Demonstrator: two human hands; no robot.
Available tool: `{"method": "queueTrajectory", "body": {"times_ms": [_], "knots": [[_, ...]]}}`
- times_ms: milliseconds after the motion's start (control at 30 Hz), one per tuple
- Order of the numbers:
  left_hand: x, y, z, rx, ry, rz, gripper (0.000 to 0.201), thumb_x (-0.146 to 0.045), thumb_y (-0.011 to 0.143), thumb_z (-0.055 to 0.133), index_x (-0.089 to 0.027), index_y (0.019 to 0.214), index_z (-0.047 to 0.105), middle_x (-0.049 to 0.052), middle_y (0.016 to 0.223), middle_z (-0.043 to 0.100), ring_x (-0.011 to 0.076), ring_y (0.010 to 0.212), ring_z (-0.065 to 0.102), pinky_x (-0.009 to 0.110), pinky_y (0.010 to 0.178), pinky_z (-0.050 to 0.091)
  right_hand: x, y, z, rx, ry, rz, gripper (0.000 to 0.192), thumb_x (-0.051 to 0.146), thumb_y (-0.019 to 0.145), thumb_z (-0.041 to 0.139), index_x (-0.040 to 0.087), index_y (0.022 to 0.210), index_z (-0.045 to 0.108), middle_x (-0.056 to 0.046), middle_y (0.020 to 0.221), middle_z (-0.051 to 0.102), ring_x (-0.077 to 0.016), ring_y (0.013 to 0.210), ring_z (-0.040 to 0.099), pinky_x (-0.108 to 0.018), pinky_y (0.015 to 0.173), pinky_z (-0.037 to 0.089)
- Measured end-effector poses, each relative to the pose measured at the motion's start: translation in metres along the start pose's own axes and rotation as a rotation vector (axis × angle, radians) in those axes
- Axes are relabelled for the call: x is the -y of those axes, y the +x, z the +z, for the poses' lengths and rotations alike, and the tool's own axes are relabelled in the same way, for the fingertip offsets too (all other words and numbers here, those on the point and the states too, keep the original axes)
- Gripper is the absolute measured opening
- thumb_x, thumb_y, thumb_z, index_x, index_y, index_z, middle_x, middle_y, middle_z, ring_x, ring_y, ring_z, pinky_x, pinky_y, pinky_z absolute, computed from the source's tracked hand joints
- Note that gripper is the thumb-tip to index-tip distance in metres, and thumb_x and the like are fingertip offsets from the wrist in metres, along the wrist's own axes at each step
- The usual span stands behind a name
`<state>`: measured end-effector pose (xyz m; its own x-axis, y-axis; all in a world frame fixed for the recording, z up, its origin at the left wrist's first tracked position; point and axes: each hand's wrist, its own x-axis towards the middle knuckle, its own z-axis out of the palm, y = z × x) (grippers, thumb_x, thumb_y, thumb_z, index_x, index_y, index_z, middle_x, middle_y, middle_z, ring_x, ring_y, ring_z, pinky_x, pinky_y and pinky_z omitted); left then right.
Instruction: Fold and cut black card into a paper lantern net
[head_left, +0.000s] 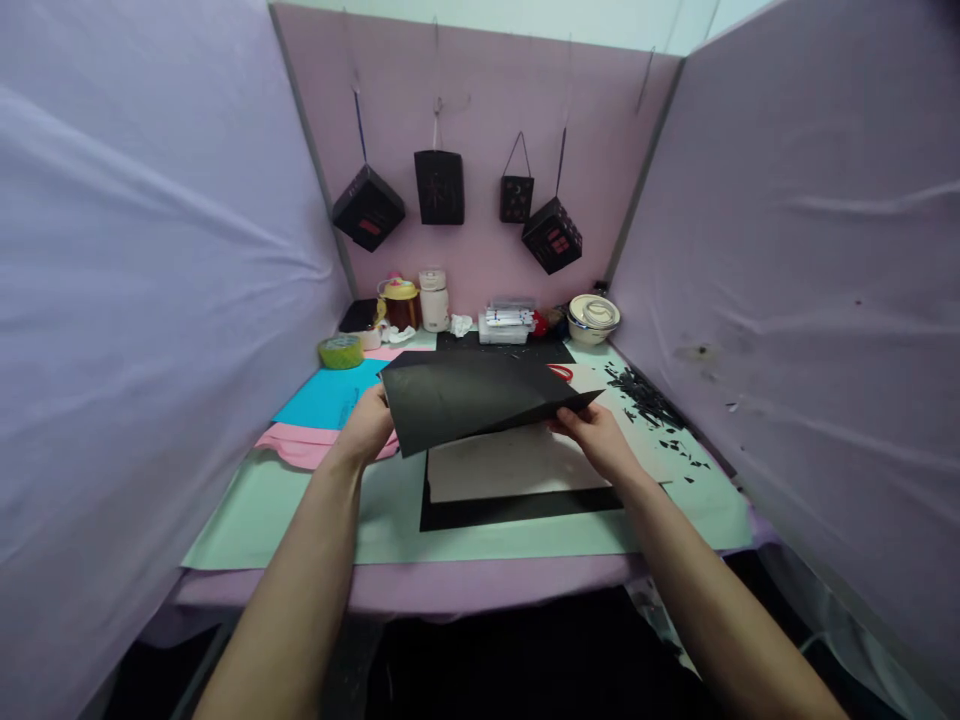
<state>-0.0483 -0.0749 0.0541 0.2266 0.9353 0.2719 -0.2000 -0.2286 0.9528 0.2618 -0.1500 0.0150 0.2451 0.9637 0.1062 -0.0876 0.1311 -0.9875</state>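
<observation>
We are holding a black sheet (472, 400) up over the worktop (300, 510), our left hand (369, 425) closed on its left edge and our right hand (596, 435) pinching its lower right edge near the pointed corner. The sheet is hanging just above a pale sheet (510, 465) that is lying on another black sheet (517, 508).

As we judge it, the paper is sagging between our hands, so an uneven pull could be creasing it off-line or tearing it at the thin right corner. The red-handled scissors (561, 373) are lying half hidden behind the sheet, and lowering it blindly could be snagging them. The black scraps (649, 400) near our right hand could be getting swept off the mat.
</observation>
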Motion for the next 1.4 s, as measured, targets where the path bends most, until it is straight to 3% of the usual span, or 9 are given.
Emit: {"method": "queueTrajectory", "body": {"times_ms": [167, 267, 333, 433, 533, 667, 1100, 1267, 1400], "knots": [[-0.005, -0.001, 0.000, 0.238, -0.179, 0.037, 0.040, -0.053, 0.079, 0.058, -0.017, 0.091, 0.070, 0.007, 0.096, 0.071, 0.0286, 0.105, 0.060, 0.042, 0.092, 0.046, 0.004, 0.001, -0.003, -0.069, -0.012, -0.058, 0.042, 0.047, 0.065, 0.077, 0.016, 0.092, 0.065, -0.004, 0.085, 0.071, -0.0196, 0.076, 0.069, -0.034, 0.075, 0.057], [0.000, -0.004, 0.000, 0.320, -0.145, 0.044, 0.038, -0.048, 0.073, 0.064, -0.019, 0.097, 0.070, 0.008, 0.102, 0.070, 0.0286, 0.106, 0.060, 0.040, 0.092, 0.046, 0.001, 0.001, -0.006, -0.102, -0.057, -0.068, 0.043, 0.048, 0.066, 0.076, 0.015, 0.090, 0.064, -0.005, 0.081, 0.070, -0.0203, 0.073, 0.069, -0.034, 0.073, 0.057], [0.002, -0.008, 0.000, 0.300, -0.057, 0.075, 0.039, -0.039, 0.065, 0.073, -0.019, 0.099, 0.069, 0.008, 0.101, 0.070, 0.0278, 0.103, 0.061, 0.038, 0.090, 0.047, -0.002, 0.000, -0.009, -0.107, -0.106, -0.081, 0.043, 0.050, 0.067, 0.074, 0.015, 0.090, 0.064, -0.005, 0.077, 0.070, -0.0205, 0.070, 0.068, -0.035, 0.070, 0.056], [0.001, -0.019, 0.001, 0.154, 0.177, 0.108, 0.037, -0.029, 0.059, 0.080, -0.018, 0.092, 0.071, 0.005, 0.090, 0.072, 0.0253, 0.089, 0.064, 0.034, 0.079, 0.051, -0.006, -0.005, -0.012, -0.113, -0.212, -0.117, 0.041, 0.051, 0.069, 0.071, 0.014, 0.086, 0.064, -0.005, 0.074, 0.070, -0.0202, 0.067, 0.066, -0.034, 0.067, 0.055], [0.003, -0.031, 0.004, 0.015, 0.397, 0.147, 0.022, -0.030, 0.059, 0.080, -0.017, 0.076, 0.073, 0.003, 0.077, 0.072, 0.0235, 0.078, 0.065, 0.032, 0.070, 0.052, -0.005, -0.013, -0.015, -0.084, -0.307, -0.137, 0.037, 0.050, 0.068, 0.070, 0.015, 0.078, 0.064, -0.005, 0.070, 0.068, -0.0195, 0.064, 0.065, -0.033, 0.065, 0.052], [0.011, -0.043, 0.005, -0.049, 0.469, 0.146, 0.015, -0.034, 0.064, 0.076, -0.020, 0.068, 0.074, 0.003, 0.072, 0.073, 0.0235, 0.074, 0.066, 0.034, 0.069, 0.052, 0.000, -0.023, -0.018, -0.008, -0.334, -0.148, 0.031, 0.048, 0.066, 0.070, 0.018, 0.073, 0.064, -0.001, 0.061, 0.064, -0.0177, 0.058, 0.062, -0.030, 0.060, 0.050], [0.014, -0.054, 0.007, -0.042, 0.562, 0.170, 0.012, -0.035, 0.070, 0.072, -0.024, 0.068, 0.075, -0.001, 0.068, 0.072, 0.0218, 0.067, 0.064, 0.032, 0.064, 0.050, -0.004, -0.031, -0.024, -0.024, -0.406, -0.112, 0.024, 0.042, 0.065, 0.066, 0.018, 0.061, 0.063, 0.001, 0.052, 0.057, -0.0131, 0.046, 0.051, -0.026, 0.048, 0.041], [0.011, -0.051, 0.004, -0.047, 0.584, 0.106, 0.018, -0.042, 0.068, 0.072, -0.024, 0.069, 0.074, -0.001, 0.071, 0.072, 0.0229, 0.069, 0.063, 0.034, 0.067, 0.050, -0.003, -0.031, -0.027, -0.064, -0.492, -0.056, 0.027, 0.042, 0.065, 0.067, 0.018, 0.056, 0.060, 0.002, 0.043, 0.054, -0.0120, 0.042, 0.047, -0.025, 0.045, 0.035], [0.007, -0.047, 0.009, -0.096, 0.592, 0.026, 0.026, -0.045, 0.068, 0.071, -0.021, 0.059, 0.065, -0.002, 0.056, 0.063, 0.0188, 0.058, 0.056, 0.030, 0.055, 0.045, -0.001, -0.030, -0.030, -0.020, -0.516, -0.012, 0.034, 0.049, 0.073, 0.061, 0.019, 0.057, 0.054, 0.005, 0.038, 0.048, -0.0101, 0.037, 0.041, -0.023, 0.043, 0.031]]}}
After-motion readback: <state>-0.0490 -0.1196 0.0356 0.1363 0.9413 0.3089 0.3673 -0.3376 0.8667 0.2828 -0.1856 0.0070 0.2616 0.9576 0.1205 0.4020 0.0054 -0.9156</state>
